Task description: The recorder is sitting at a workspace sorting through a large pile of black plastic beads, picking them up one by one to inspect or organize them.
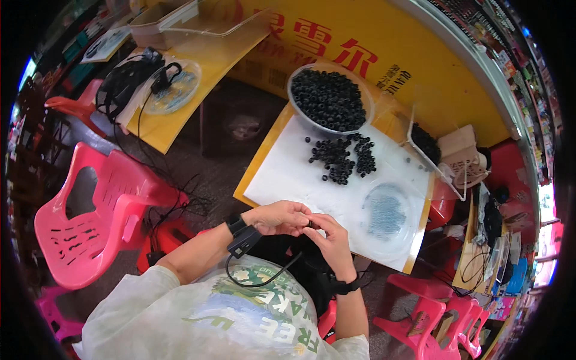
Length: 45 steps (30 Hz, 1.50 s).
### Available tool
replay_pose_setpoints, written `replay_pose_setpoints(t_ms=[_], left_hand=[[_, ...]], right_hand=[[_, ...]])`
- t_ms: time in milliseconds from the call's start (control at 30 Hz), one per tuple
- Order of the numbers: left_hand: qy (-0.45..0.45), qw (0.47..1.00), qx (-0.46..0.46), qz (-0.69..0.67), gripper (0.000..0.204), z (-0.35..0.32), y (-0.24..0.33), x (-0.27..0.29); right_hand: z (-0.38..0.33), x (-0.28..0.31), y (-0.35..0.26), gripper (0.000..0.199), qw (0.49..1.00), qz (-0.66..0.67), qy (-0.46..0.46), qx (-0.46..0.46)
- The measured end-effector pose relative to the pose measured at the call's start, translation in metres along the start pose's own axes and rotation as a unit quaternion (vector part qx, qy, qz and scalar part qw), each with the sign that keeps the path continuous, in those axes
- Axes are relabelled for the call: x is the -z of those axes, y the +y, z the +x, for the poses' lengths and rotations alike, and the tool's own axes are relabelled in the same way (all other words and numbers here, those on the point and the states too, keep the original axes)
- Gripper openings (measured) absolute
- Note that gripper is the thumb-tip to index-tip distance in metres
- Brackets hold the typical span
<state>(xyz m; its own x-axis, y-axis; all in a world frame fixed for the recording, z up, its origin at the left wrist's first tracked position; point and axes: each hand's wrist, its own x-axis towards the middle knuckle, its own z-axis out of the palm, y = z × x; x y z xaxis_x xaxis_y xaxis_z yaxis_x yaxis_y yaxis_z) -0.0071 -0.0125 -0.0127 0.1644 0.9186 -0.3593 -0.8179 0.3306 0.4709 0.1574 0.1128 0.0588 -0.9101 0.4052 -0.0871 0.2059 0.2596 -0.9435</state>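
Note:
My left hand (279, 217) and my right hand (331, 239) meet at the near edge of a white sheet (300, 174) on a yellow table. Their fingertips pinch a small black ring (310, 224) between them. Each wrist wears a black band, and a black cable hangs from the left one. Beyond the hands lies a loose pile of black rings (343, 157) on the sheet. Behind the pile stands a clear bowl (331, 98) full of the same rings. A clear round dish (386, 211) of tiny grey beads sits to the right of my hands.
A clear tray (429, 147) with more black rings stands at the table's right edge beside a paper bag (465, 157). A pink plastic chair (99, 210) is at my left. A second yellow table (180, 66) behind it carries black cables and a dish. Pink stools (438, 318) sit lower right.

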Motion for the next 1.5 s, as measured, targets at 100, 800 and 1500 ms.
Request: replay_pose_setpoints(t_ms=[100,800,1500], left_hand=[[0.048,0.998,-0.022,-0.03,0.028,-0.002,0.013,-0.022],[0.148,0.955,-0.2,-0.161,0.019,0.001,0.02,0.003],[0.173,0.971,-0.163,-0.038,0.022,0.023,0.007,-0.024]], right_hand=[[0.02,0.046,-0.001,0.031,0.99,0.112,-0.032,-0.074],[0.114,0.004,0.04,0.006,0.837,-0.496,0.14,0.183],[-0.004,0.101,0.033,0.02,0.952,-0.182,0.248,-0.001]])
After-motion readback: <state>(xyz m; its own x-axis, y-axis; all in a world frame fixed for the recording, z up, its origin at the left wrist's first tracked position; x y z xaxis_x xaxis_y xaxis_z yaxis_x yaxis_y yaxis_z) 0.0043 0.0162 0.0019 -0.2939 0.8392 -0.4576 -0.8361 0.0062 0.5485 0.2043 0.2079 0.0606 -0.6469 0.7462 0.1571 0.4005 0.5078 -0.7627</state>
